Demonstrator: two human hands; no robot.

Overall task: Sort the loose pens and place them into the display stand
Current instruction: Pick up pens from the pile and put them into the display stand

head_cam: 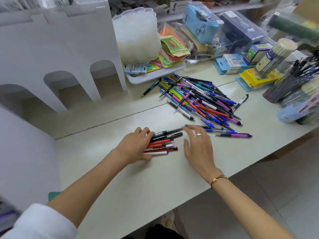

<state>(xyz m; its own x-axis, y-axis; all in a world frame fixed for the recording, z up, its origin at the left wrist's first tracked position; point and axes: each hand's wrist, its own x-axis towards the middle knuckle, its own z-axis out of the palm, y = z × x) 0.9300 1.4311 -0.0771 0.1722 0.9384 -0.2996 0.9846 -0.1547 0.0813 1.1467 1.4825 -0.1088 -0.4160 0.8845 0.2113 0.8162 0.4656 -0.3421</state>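
Observation:
A big heap of loose pens [198,99] in blue, purple, red and green lies on the pale table [138,178]. Nearer me lies a small bundle of red, black and white pens [164,144], side by side. My left hand [136,145] rests on the bundle's left end, fingers curled over the pens. My right hand [198,145] hovers flat just right of the bundle, fingers spread, holding nothing. A purple pen [233,135] and a few blue ones lie loose beyond it. The white display stand [69,54] with arched slots stands at the left.
A white tray [155,75] holds a stack of translucent lids and packets of stationery. Boxed goods crowd the back right. Round tubs of pens [291,87] stand at the far right. The table's front edge runs diagonally below my right wrist.

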